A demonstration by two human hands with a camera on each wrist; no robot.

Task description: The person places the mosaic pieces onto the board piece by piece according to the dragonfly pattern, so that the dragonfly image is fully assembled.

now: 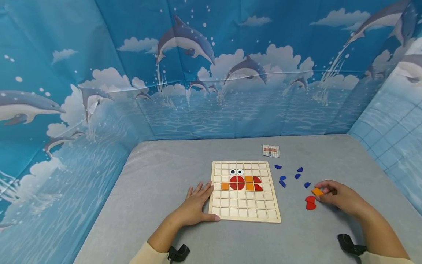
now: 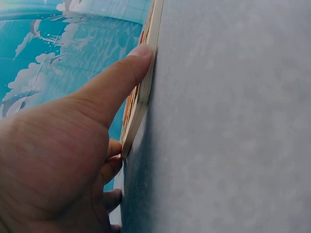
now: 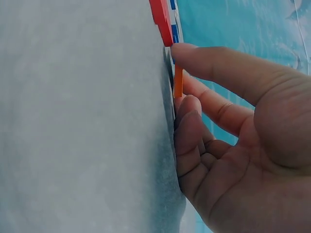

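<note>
My right hand [image 1: 339,196] pinches an orange square tile [image 1: 317,191] between thumb and fingers, low over the table; the right wrist view shows that orange tile [image 3: 178,81] edge-on. Just left of it lie red quarter-round tiles [image 1: 310,206]. My left hand [image 1: 196,205] rests at the wooden grid board [image 1: 244,212], fingers spread along its left edge. In the left wrist view the left thumb [image 2: 121,73] lies against the board's side. On the grid sit two eye tiles [image 1: 236,172], a red circle of quarter-rounds [image 1: 233,179], orange squares [image 1: 225,186] and more red quarter-rounds [image 1: 258,187].
Several blue half-round tiles [image 1: 298,176] lie scattered to the right of the board. Behind the board is a small pattern card [image 1: 271,150]. The grey cloth-covered table [image 1: 158,176] meets a dolphin-print curtain [image 1: 197,117] at its back and sides.
</note>
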